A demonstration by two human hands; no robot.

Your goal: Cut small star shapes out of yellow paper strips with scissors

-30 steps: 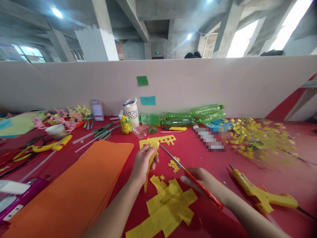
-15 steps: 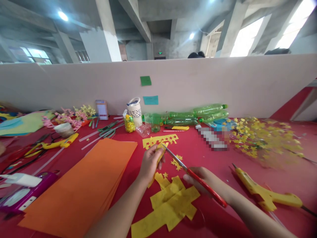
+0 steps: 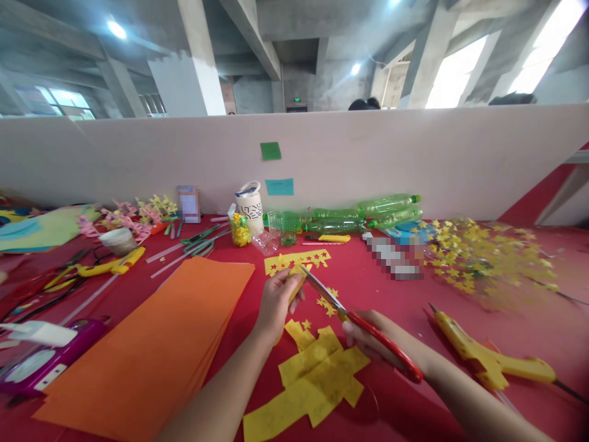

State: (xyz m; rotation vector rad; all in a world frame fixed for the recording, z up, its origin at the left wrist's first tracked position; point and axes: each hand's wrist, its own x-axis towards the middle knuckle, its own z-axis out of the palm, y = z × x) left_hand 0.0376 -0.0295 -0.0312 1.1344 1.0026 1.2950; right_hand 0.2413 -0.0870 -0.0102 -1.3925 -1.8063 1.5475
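Note:
My left hand (image 3: 280, 301) pinches a folded yellow strip (image 3: 300, 277) near the middle of the red table. The red-handled scissors (image 3: 384, 342) are gripped in my right hand (image 3: 375, 334), their blades pointing up and left, with the tips at the strip. Just right of my left hand lie small yellow stars (image 3: 327, 302). Several yellow pieces (image 3: 317, 371) overlap below both hands. Behind them rests a yellow strip with star-shaped holes (image 3: 299, 260).
Orange sheets (image 3: 151, 344) cover the left front. A yellow glue gun (image 3: 492, 359) lies at right, below yellow star sprays (image 3: 473, 252). Green bottles (image 3: 340, 224), a white cup (image 3: 250, 209) and a cutter (image 3: 334, 238) stand or lie along the back.
The scissors' handles have spread slightly apart in my right hand. My left hand and the strip it holds have barely moved.

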